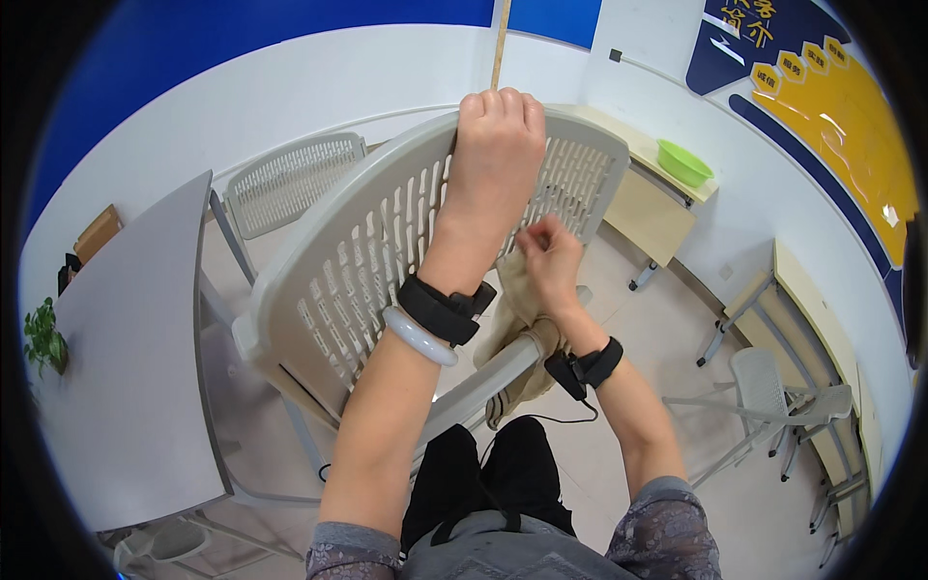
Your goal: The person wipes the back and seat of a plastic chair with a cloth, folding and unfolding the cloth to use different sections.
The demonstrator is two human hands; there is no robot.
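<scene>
A light-grey plastic chair with a slotted backrest [326, 239] stands tilted close before me. My left hand [500, 152] is closed over the top edge of that backrest, knuckles up. Lower and to the right, my right hand [554, 264] has its fingers curled at the slots; they are slightly blurred. A beige cloth [518, 290] drapes over the chair's armrest [471, 391] and reaches up to the right fingers. Whether those fingers pinch the cloth cannot be told. Both wrists wear black straps, and a cable runs from the right one.
To the left is a grey table [138, 348] with a potted plant [45, 337]. Another slotted chair [293, 185] stands behind. At the right are wheeled folding tables [652, 217], a green basin [684, 163] and a grey chair [757, 380].
</scene>
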